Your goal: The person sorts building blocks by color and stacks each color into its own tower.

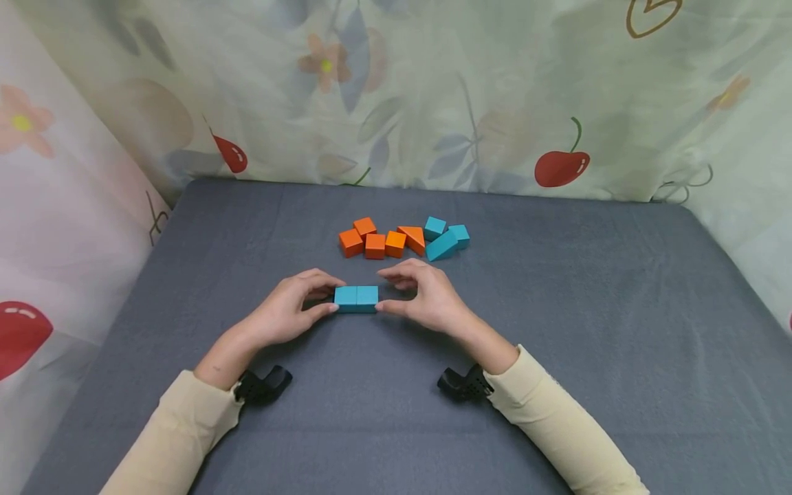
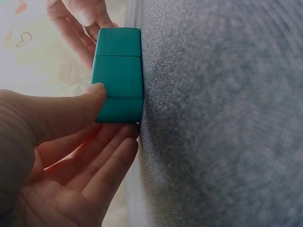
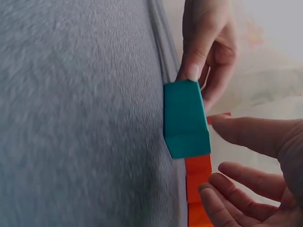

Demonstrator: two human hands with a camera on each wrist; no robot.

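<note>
Two blue blocks, the left one [image 1: 345, 295] and the right one [image 1: 368, 295], stand side by side on the grey cloth in the head view, their faces touching. My left hand [image 1: 281, 309] pinches the left block at its outer end, thumb in front and fingers behind. The left wrist view shows that thumb [image 2: 87, 106] against the block. At the pair's other end is my right hand [image 1: 430, 295], its fingers spread from the thumb. In the right wrist view the right thumb [image 3: 251, 132] lies close beside the right block [image 3: 184, 109]; contact is unclear.
Beyond the hands, several orange cubes [image 1: 375, 246] and an orange triangular block [image 1: 413, 238] lie in a loose row. Right of them are two blue cubes [image 1: 435, 227] and a blue wedge-like block [image 1: 442, 246]. A patterned curtain [image 1: 421, 96] hangs along the table's far edge.
</note>
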